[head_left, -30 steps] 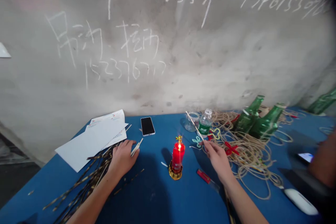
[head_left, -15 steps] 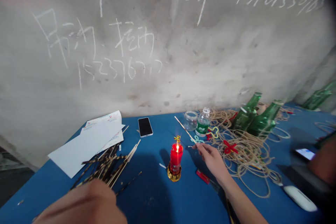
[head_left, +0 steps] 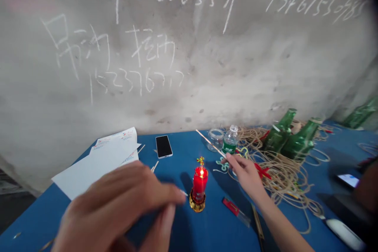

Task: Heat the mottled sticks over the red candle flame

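Blue table [head_left: 212, 232]: thin stick [head_left: 211, 143] pinched in right hand [head_left: 246, 175], angled past jar [head_left: 215, 139].

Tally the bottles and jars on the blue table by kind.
Green glass bottles: 3
Clear plastic water bottle: 1
Glass jar: 1
Total: 5
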`<act>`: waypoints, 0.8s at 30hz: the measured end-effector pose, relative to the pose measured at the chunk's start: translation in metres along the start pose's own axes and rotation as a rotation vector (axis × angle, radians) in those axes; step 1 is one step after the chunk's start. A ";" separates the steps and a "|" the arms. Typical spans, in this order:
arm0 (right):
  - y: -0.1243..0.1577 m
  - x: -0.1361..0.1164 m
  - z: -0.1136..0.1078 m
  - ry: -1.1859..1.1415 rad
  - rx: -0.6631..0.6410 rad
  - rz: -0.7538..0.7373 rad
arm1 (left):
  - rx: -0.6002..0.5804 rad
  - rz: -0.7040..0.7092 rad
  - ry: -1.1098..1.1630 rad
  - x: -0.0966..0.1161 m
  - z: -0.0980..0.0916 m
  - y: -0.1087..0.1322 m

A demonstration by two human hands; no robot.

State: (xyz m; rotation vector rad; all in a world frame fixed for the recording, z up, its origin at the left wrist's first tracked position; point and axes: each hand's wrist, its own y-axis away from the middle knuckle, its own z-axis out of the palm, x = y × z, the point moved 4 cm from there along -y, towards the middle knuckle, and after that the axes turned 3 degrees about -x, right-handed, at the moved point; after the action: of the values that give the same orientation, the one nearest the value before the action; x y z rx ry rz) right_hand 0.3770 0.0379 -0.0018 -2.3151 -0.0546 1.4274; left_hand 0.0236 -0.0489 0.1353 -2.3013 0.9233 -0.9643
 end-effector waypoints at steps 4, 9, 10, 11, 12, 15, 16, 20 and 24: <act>-0.031 -0.059 -0.024 0.078 -0.147 -0.163 | 0.023 -0.005 0.031 -0.009 -0.011 -0.041; -0.046 -0.101 -0.044 0.123 -0.298 -0.292 | -0.046 -0.066 -0.017 -0.038 -0.003 -0.058; -0.046 -0.103 -0.047 0.129 -0.314 -0.306 | -0.042 -0.072 -0.002 -0.040 -0.001 -0.058; -0.047 -0.103 -0.050 0.143 -0.333 -0.320 | -0.036 -0.078 0.014 -0.041 0.000 -0.058; -0.048 -0.102 -0.053 0.164 -0.336 -0.334 | -0.039 -0.078 0.030 -0.042 0.002 -0.058; -0.051 -0.094 -0.064 0.224 -0.334 -0.356 | -0.097 -0.072 0.060 -0.042 0.010 -0.059; -0.052 -0.090 -0.067 0.239 -0.344 -0.357 | -0.113 -0.074 0.065 -0.043 0.012 -0.060; -0.055 -0.079 -0.077 0.268 -0.417 -0.313 | -0.173 -0.092 0.059 -0.050 0.025 -0.061; -0.052 -0.070 -0.081 0.294 -0.514 -0.250 | -0.254 -0.124 0.065 -0.054 0.039 -0.061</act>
State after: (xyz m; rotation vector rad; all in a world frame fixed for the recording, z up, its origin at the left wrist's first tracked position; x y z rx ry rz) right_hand 0.4232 0.0415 0.1083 -2.7776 -0.6693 1.0203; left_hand 0.0486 0.0375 0.1256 -2.5793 0.9893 -1.0294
